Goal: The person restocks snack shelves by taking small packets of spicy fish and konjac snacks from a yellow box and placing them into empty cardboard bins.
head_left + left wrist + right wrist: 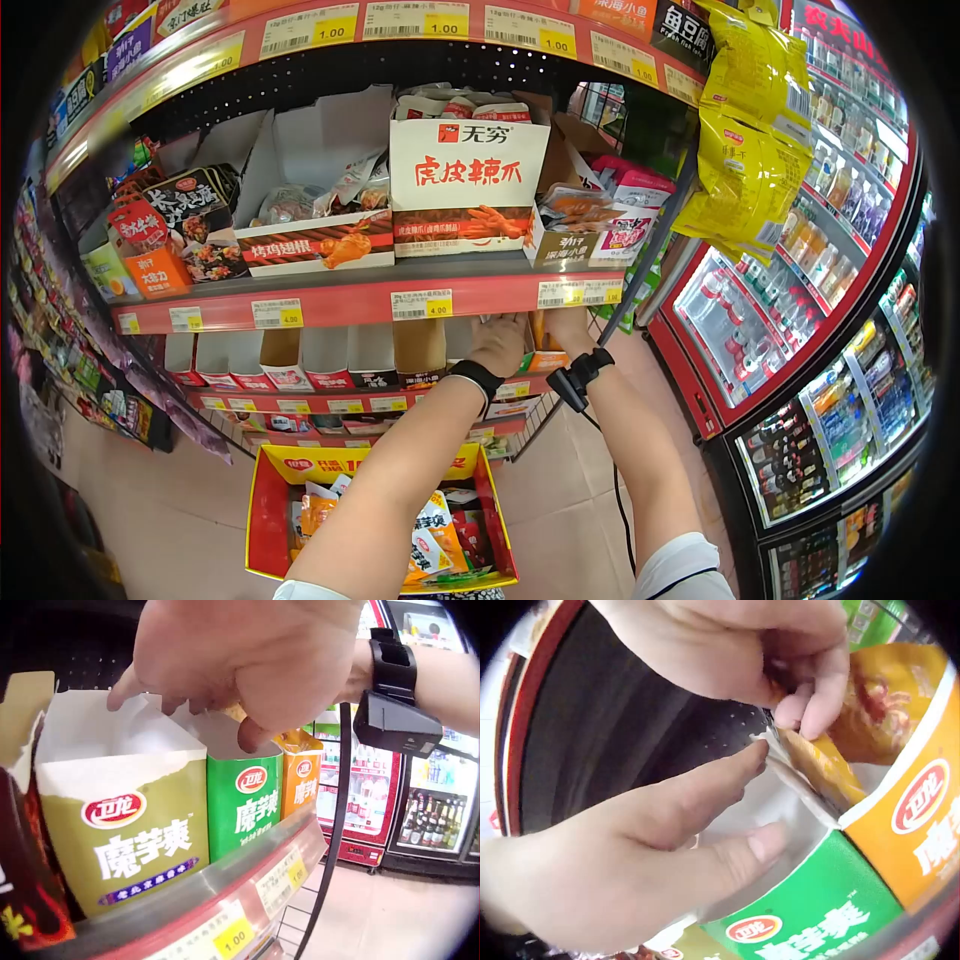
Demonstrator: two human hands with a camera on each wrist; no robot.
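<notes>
The right hand [742,656] pinches an orange packet [826,763] in the orange box [922,847], at the right of the right wrist view. The left hand [649,851] is open over the green box [810,904]. Both boxes sit on a red-edged shelf [217,919]. In the head view, pinkish floor tiles [565,470] lie below, and big drink fridges [655,335] stand at the right.

Straight up at twelve o'clock I see a white upright box [468,188] on the upper shelf [350,312], a low carton [320,248] picturing chicken beside it toward ten. Yellow bags [745,150] hang at my two o'clock, a red-framed drinks cooler [775,365] stands around three, and pale floor tiles [570,490] lie at five.
</notes>
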